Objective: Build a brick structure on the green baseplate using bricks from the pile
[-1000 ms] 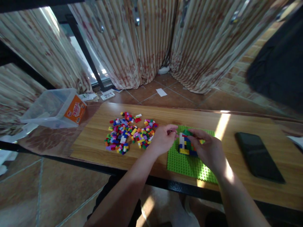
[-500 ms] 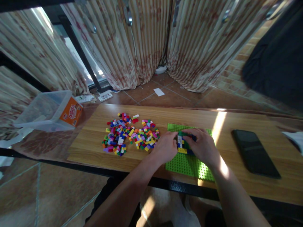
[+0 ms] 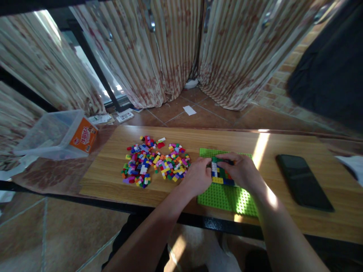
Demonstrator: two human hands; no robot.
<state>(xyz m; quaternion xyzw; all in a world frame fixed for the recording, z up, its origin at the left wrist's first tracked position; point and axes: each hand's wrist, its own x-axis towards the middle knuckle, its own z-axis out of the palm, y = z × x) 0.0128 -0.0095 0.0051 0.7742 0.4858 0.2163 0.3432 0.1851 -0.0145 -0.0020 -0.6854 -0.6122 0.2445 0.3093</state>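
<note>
A small multicoloured brick build [image 3: 220,176] stands on a green studded baseplate [image 3: 224,196] near the table's front edge. My left hand [image 3: 198,175] is closed against the build's left side, fingers curled at its top. My right hand [image 3: 241,170] wraps the build from the right, fingers pinched on its upper edge. Between the hands I see white, yellow, blue, red and green bricks of the build. A pile of several loose coloured bricks [image 3: 154,160] lies just left of my left hand.
A black phone [image 3: 303,182] lies flat on the wooden table [image 3: 181,141] at the right. A clear plastic tub with an orange label [image 3: 58,134] sits at the left end. Striped curtains [image 3: 176,49] hang behind, above a tiled floor.
Both hands have closed in on the brick build; it sat more exposed between them a second ago. The view has shifted slightly, and the hands have settled lower onto the build.
</note>
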